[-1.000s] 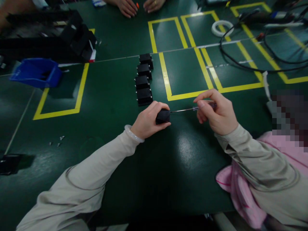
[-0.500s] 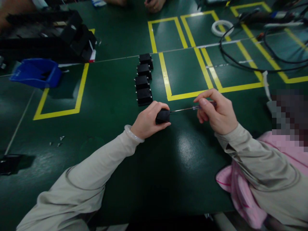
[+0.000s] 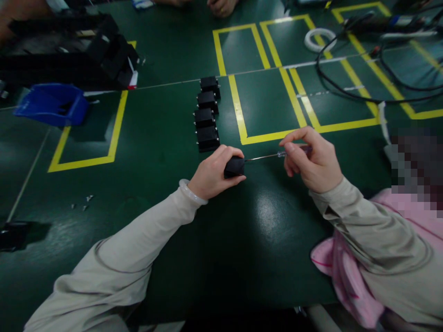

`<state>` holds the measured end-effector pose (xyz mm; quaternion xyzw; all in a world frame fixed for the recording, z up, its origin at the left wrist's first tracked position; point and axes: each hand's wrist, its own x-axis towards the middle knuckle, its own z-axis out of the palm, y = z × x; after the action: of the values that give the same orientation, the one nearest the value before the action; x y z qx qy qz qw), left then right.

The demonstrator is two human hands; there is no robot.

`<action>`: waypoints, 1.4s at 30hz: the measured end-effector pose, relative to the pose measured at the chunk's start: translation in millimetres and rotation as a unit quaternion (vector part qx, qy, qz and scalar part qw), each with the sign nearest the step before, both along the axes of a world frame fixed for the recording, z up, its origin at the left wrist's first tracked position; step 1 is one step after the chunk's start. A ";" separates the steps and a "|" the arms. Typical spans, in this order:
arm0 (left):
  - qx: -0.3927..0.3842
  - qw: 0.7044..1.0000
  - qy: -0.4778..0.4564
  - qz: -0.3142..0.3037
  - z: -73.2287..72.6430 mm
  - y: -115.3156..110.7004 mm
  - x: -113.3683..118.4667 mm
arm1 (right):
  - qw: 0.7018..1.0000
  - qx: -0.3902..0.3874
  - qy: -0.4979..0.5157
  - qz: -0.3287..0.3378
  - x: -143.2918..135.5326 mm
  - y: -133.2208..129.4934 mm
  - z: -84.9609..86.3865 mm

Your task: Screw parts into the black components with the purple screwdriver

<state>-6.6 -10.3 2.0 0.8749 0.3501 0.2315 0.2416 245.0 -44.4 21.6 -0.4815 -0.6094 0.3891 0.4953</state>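
Note:
My left hand [image 3: 215, 171] is closed round a small black block [image 3: 234, 167], thumb on the near side and fingers over the far side. From the right, my right hand [image 3: 313, 159] pinches the clear handle of a screwdriver [image 3: 265, 157]. Its thin shaft lies nearly level, and the tip meets the right side of the block; the exact contact point is too small to make out. Just beyond my left hand stands a row of several similar black blocks [image 3: 207, 134] with small shiny screws at their sides. A few loose screws [image 3: 86, 203] lie on the table to the left.
A blue bin [image 3: 55, 106] and a large black tray [image 3: 62, 60] occupy the left. Yellow tape outlines [image 3: 273, 137] mark the green table. A white tape roll [image 3: 319, 40] and black cable [image 3: 346, 92] lie at the right. Another person's hand [image 3: 223, 6] rests at the far edge.
Almost nothing differs. The fingers of my right hand have shifted very slightly on the screwdriver handle, while my left hand and the block stay in place.

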 end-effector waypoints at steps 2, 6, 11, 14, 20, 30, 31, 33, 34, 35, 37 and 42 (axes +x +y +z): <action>0.001 1.000 0.000 -0.001 0.0 0.1 0.0 | 1.000 0.010 -0.005 -0.001 0.2 0.0 0.3; 0.000 1.000 0.004 0.001 0.5 -0.1 -0.1 | 1.000 0.014 -0.007 0.003 0.0 0.7 0.3; 0.001 1.000 0.001 -0.001 1.3 -0.4 -0.3 | 1.000 0.005 0.005 0.005 -0.4 0.8 -0.3; -0.002 1.000 0.004 0.000 1.2 -0.6 -0.2 | 1.000 0.014 -0.009 0.004 0.1 0.1 0.5; 0.001 1.000 0.005 -0.001 0.6 -0.3 -0.4 | 1.000 0.015 -0.009 0.006 0.2 0.8 -0.1; 0.004 1.000 0.004 0.001 0.8 -1.0 0.0 | 1.000 0.016 -0.015 0.008 1.1 0.4 -0.5; 0.004 1.000 0.004 0.001 0.8 -1.0 0.1 | 1.000 0.012 -0.015 0.009 1.3 0.5 -1.2; 0.004 1.000 0.002 0.001 1.0 -0.9 0.1 | 1.000 0.010 -0.014 0.011 1.2 0.8 -1.9; 0.004 1.000 0.002 0.001 1.1 -0.8 0.0 | 1.000 0.014 -0.015 0.010 1.0 0.9 -1.7; 0.004 1.000 0.003 0.001 1.1 -0.7 -0.1 | 1.000 0.019 -0.017 0.010 0.7 0.9 -1.4; 0.004 1.000 0.004 0.002 1.2 -0.5 -0.2 | 0.999 0.031 -0.019 0.010 0.2 0.9 -0.5; 0.002 1.000 0.008 0.003 1.9 -0.4 -0.2 | 0.999 0.024 -0.023 0.009 0.1 1.6 -0.8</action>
<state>-6.8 -10.7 3.8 0.8760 0.3543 0.2263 0.2365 245.1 -42.8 20.8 -0.4731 -0.6343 0.3672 0.4889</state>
